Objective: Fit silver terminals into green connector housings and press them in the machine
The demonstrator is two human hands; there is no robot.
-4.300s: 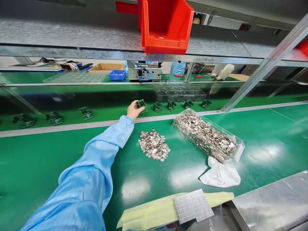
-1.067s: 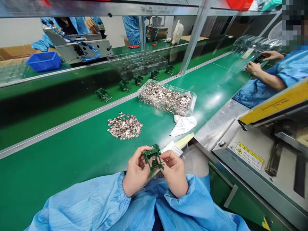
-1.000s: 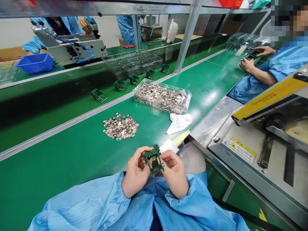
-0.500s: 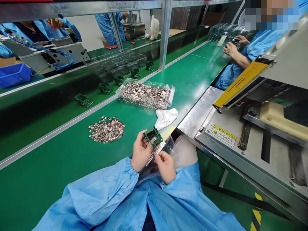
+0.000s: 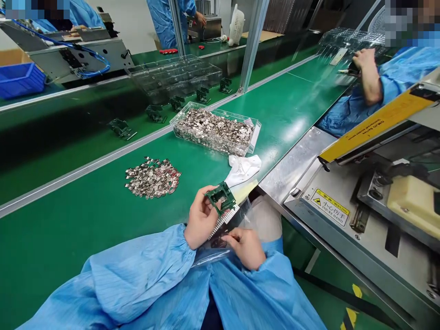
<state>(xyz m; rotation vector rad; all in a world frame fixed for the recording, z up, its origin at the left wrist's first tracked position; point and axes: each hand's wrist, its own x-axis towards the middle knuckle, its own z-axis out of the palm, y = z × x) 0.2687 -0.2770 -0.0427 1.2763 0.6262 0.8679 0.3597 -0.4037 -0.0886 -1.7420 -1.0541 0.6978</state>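
Note:
My left hand (image 5: 200, 219) is closed around a green circuit-board assembly (image 5: 222, 197) with a square opening in its middle. A strip of silvery teeth (image 5: 225, 221) sticks out beneath the board on its near side. Lower and to the right, my right hand (image 5: 248, 247) has thumb and fingers pinched together, apart from the board. What the pinch holds, if anything, is too small to make out. Under both hands a clear plastic bag (image 5: 210, 257) lies on my lap, with small dark reddish parts (image 5: 219, 241) at the right fingertips.
A loose pile of small metal parts (image 5: 153, 178) and a clear tray of similar parts (image 5: 213, 130) stand on the green bench. A white cloth (image 5: 243, 168) lies near the steel-topped machine (image 5: 330, 206). Several green boards (image 5: 121, 128) line the rear strip. A co-worker's hand (image 5: 366, 62) is at far right.
My right hand has moved away from the strip, down and right to the bag. The left hand keeps hold of the board. The view has shifted slightly; the co-worker's hands have moved.

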